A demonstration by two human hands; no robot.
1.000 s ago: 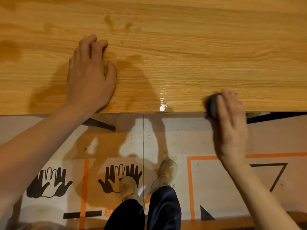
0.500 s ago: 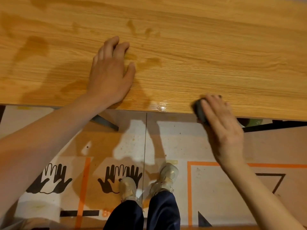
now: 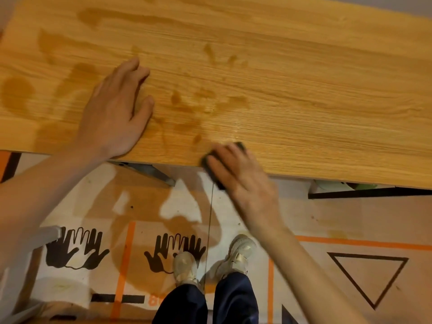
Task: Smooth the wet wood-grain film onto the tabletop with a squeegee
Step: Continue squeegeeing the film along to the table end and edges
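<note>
1. Over the last second the right hand ran the squeegee leftward along the near edge of the surface; it now sat close to the left hand, just below the wet handprints
2. Likely meaning: the edge strip to the right was already pressed down; the darker damp patches at left still looked untreated
3. Left hand lay flat, fingers straight, palm pressing the wood-grain film, grasping nothing
4. Right hand's fingers curled over the dark squeegee, gripping it, forearm angled in from lower right
5. Squeegee straddled the edge, part overhanging the floor
</note>
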